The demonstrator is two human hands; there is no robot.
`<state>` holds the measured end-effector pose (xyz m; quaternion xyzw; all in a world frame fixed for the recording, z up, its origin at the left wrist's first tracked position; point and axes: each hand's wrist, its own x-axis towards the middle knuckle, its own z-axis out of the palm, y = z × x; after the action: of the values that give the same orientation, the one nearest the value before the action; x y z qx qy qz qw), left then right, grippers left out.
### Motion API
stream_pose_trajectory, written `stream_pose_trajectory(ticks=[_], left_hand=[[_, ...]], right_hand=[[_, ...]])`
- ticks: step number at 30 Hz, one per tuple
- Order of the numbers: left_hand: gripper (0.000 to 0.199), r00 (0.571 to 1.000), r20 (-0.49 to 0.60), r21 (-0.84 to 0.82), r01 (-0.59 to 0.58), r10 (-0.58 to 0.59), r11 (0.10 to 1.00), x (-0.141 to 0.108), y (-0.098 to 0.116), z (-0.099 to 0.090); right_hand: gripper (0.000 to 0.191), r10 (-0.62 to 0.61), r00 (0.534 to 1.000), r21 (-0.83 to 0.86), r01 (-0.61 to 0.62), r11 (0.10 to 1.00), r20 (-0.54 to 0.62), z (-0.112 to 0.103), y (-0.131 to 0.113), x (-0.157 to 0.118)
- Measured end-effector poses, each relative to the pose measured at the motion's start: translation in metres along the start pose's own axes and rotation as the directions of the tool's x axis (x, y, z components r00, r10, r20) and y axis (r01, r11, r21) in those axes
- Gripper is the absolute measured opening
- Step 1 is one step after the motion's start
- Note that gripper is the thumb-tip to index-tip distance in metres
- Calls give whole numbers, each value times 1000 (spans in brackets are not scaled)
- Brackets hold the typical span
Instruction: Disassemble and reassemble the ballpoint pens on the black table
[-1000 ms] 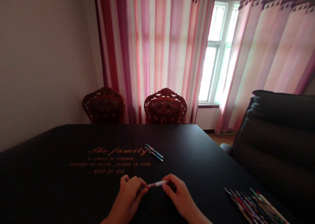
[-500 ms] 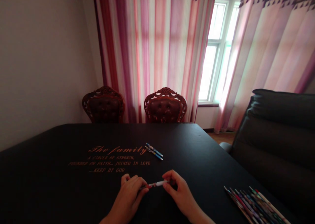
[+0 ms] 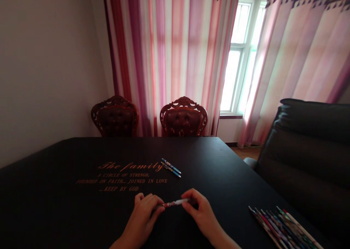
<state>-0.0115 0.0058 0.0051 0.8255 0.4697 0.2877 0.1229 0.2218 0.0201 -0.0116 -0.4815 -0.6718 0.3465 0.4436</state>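
Both of my hands are low over the black table (image 3: 207, 161), near its front. My left hand (image 3: 143, 212) grips the red-patterned end of a slim pen (image 3: 175, 203). My right hand (image 3: 201, 212) pinches its white end between the fingertips. The pen's far tip is hidden behind my left fingers. Further up the tabletop, two blue patterned pens (image 3: 171, 167) lie side by side, well beyond both hands. Near the right corner lies a bundle of multicoloured pens (image 3: 284, 229).
Gold lettering (image 3: 123, 176) is printed on the tabletop, left of the two pens. Two carved wooden chairs (image 3: 183, 117) stand beyond the table, before striped curtains (image 3: 175, 59). A dark padded armchair (image 3: 308, 150) stands to the right.
Both hands have risen slightly, and my right hand has moved in toward the pen's white end. The pen now tilts a little more, its right end higher. The camera view has shifted slightly.
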Motion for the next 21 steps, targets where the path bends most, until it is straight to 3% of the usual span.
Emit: stream_pose_trajectory(ticks=[3, 12, 14, 21], left_hand=[[14, 1000, 8, -12, 26, -25, 1000, 1, -1, 1], [21, 997, -6, -53, 81, -81, 995, 2, -2, 2], [23, 994, -23, -65, 108, -110, 992, 2, -5, 3], [19, 941, -151, -121, 285, -301, 951, 3, -17, 8]], right_hand=[[22, 56, 998, 15, -56, 998, 43, 2, 0, 0], [14, 12, 999, -71, -10, 997, 36, 3, 2, 2], [6, 13, 1000, -20, -13, 1000, -1, 0, 5, 3], [14, 47, 997, 181, -37, 983, -54, -20, 19, 8]])
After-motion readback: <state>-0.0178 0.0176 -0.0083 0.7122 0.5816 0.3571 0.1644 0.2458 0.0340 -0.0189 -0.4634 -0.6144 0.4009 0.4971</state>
